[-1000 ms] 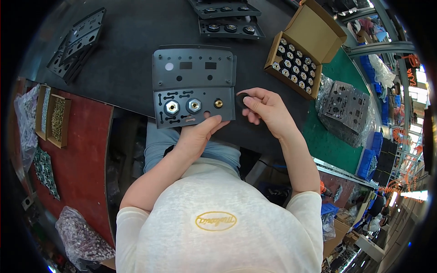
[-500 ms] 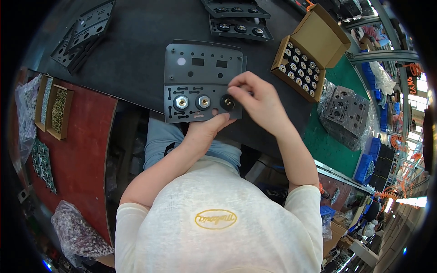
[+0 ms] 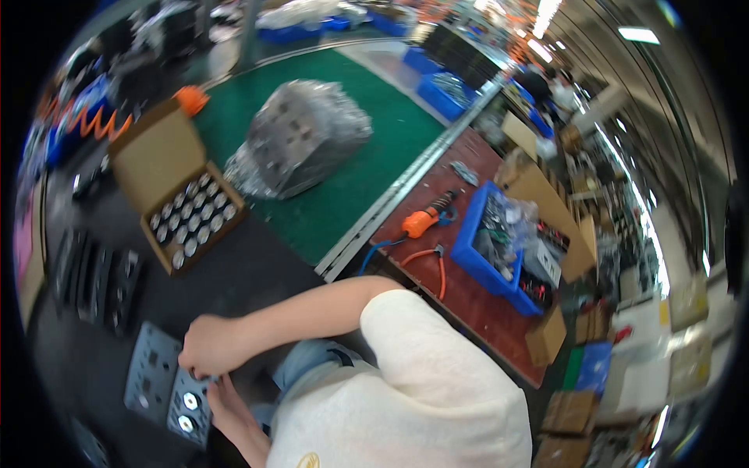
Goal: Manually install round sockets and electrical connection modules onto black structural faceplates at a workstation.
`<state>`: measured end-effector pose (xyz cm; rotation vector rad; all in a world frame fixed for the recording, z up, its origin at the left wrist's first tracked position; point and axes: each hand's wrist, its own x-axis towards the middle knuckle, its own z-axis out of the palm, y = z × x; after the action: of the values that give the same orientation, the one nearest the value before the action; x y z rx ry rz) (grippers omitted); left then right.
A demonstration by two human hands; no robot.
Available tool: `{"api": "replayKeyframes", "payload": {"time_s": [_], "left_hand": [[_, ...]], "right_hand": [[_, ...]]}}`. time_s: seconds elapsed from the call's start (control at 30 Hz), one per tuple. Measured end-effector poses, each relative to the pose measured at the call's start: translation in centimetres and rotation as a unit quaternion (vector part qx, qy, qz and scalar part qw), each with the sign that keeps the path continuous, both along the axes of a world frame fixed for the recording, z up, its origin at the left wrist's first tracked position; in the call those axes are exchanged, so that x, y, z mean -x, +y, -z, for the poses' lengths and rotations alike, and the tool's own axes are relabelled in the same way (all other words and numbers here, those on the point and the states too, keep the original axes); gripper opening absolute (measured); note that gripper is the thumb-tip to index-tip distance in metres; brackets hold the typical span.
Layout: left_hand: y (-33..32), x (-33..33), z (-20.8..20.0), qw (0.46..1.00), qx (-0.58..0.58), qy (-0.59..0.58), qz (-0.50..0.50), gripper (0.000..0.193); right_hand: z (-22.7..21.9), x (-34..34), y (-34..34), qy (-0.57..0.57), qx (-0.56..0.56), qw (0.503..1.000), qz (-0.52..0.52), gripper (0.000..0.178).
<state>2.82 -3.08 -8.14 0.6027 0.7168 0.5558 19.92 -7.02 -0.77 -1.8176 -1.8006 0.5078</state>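
A bent grey metal panel (image 3: 148, 366) with cut-outs lies before me at the lower left of the view. Two silver hex nuts (image 3: 188, 412) on round black bases stand in a row on its near part. My left hand (image 3: 228, 404) grips the panel's near edge. Over the end of that row, my right hand (image 3: 209, 345) presses its curled fingers down. Those fingers hide what they hold, and the picture is smeared here.
Beyond my right hand is an open cardboard box (image 3: 156, 168) of black parts with silver nuts. More panels (image 3: 97, 277) stand at left. A plastic-wrapped stack (image 3: 304, 136) sits on a green mat. An orange power screwdriver (image 3: 425, 221) and a blue bin (image 3: 460, 257) lie at right.
My view has swung to the right, so the panel appears turned at the lower left. My right hand has come down onto the end of the nut row. The left hand still holds the panel.
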Motion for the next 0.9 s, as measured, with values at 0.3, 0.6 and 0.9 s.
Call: {"api": "replayKeyframes", "payload": {"time_s": [0.3,0.6,0.9], "left_hand": [[-1.3,-1.4,-2.6,0.998,-0.051,0.018,-0.011,0.035],[-0.8,-1.0,-2.0,0.998,-0.039,-0.049,0.025,0.032],[0.0,-0.9,-0.6,0.999,-0.016,-0.036,0.010,0.028]], "right_hand": [[1.2,1.0,0.2,0.085,-0.058,0.991,0.090,0.019],[0.8,0.1,-0.2,-0.118,-0.091,0.986,-0.075,0.015],[0.8,1.0,-0.4,0.014,-0.073,0.997,0.022,0.014]]}}
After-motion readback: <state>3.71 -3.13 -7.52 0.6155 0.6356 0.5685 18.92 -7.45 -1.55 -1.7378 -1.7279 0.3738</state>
